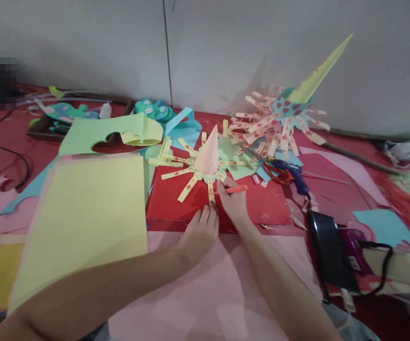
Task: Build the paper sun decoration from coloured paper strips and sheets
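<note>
My right hand [234, 201] grips a red marker [236, 189], its tip down at a yellow paper strip [211, 189] marked with red letters. That strip is one of several radiating from a pink paper cone [207, 152] on a green disc. My left hand [200, 232] rests just below, fingertips pinning the strip's end onto a red paper sheet [262, 203]. A second, finished craft with a yellow cone [320, 71] and blue disc stands behind to the right.
A stack of yellow paper [84, 213] lies left, pink paper [198, 293] in front. Scissors and a blue glue gun [293, 173] sit right of the craft. A black object [327, 246] with a cable lies at right. Paper cutouts [112, 132] clutter the back by the wall.
</note>
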Action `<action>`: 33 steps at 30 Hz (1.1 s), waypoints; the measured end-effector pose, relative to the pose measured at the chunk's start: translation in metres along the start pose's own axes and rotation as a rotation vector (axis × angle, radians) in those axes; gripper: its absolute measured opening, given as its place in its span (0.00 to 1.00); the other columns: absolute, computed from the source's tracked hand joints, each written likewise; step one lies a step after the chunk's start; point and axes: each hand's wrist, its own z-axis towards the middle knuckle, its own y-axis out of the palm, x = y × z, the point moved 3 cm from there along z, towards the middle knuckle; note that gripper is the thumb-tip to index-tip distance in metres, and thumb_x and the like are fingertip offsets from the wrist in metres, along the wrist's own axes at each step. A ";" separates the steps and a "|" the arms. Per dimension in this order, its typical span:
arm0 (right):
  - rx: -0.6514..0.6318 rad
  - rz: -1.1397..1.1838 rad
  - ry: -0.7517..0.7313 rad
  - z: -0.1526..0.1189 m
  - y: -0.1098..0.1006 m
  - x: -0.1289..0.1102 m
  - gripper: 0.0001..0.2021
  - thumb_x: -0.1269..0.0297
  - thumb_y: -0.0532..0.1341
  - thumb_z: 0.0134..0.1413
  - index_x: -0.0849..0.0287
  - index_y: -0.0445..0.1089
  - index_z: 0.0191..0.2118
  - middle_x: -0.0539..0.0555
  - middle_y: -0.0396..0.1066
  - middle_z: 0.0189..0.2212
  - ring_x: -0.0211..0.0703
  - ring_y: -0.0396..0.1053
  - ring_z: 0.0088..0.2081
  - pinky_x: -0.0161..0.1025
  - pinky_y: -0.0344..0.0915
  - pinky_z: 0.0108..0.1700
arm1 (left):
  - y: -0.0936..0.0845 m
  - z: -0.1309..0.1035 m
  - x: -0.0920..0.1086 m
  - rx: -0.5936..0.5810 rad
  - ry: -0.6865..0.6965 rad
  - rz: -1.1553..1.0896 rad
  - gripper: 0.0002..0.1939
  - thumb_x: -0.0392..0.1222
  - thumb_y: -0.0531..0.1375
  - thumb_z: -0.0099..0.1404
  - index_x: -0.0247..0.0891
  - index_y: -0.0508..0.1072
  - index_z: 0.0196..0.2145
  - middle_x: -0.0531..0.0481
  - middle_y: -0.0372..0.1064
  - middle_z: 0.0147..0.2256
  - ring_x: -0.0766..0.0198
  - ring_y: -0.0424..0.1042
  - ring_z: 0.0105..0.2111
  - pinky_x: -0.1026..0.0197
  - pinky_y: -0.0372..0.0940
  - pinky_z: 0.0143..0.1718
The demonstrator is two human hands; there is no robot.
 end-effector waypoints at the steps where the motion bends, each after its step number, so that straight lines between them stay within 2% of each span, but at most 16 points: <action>1: -0.001 -0.001 0.002 0.000 0.000 0.000 0.17 0.60 0.52 0.51 0.56 0.44 0.18 0.42 0.43 0.14 0.32 0.44 0.19 0.32 0.47 0.23 | 0.000 0.000 0.000 0.001 0.001 0.006 0.22 0.25 0.43 0.61 0.25 0.68 0.49 0.36 0.69 0.47 0.56 0.68 0.47 0.57 0.65 0.43; 11: -0.040 0.017 -0.045 -0.001 0.002 0.003 0.17 0.59 0.52 0.52 0.56 0.44 0.19 0.42 0.44 0.14 0.31 0.44 0.19 0.32 0.47 0.23 | 0.001 -0.002 0.001 0.104 -0.001 -0.005 0.19 0.26 0.45 0.62 0.22 0.70 0.45 0.33 0.70 0.45 0.54 0.70 0.44 0.56 0.66 0.42; 16: -0.079 -0.008 -0.076 -0.001 0.003 0.003 0.17 0.59 0.52 0.51 0.56 0.44 0.18 0.43 0.44 0.15 0.31 0.45 0.19 0.32 0.47 0.23 | 0.002 -0.002 0.001 0.144 -0.011 0.020 0.19 0.26 0.44 0.62 0.24 0.71 0.43 0.35 0.71 0.43 0.55 0.70 0.43 0.57 0.65 0.41; 22: -0.098 -0.006 -0.085 0.000 0.003 0.002 0.18 0.59 0.52 0.51 0.57 0.45 0.18 0.43 0.44 0.15 0.31 0.46 0.19 0.32 0.47 0.23 | 0.002 -0.002 0.001 0.102 -0.001 -0.010 0.20 0.26 0.44 0.62 0.24 0.70 0.45 0.35 0.70 0.45 0.55 0.69 0.45 0.56 0.64 0.42; 33: -0.103 0.009 0.034 -0.002 0.001 -0.001 0.18 0.55 0.54 0.53 0.57 0.48 0.19 0.42 0.48 0.13 0.30 0.47 0.18 0.30 0.49 0.22 | 0.003 -0.001 0.001 0.036 -0.006 -0.049 0.21 0.26 0.43 0.62 0.24 0.69 0.48 0.34 0.69 0.46 0.54 0.68 0.46 0.55 0.64 0.44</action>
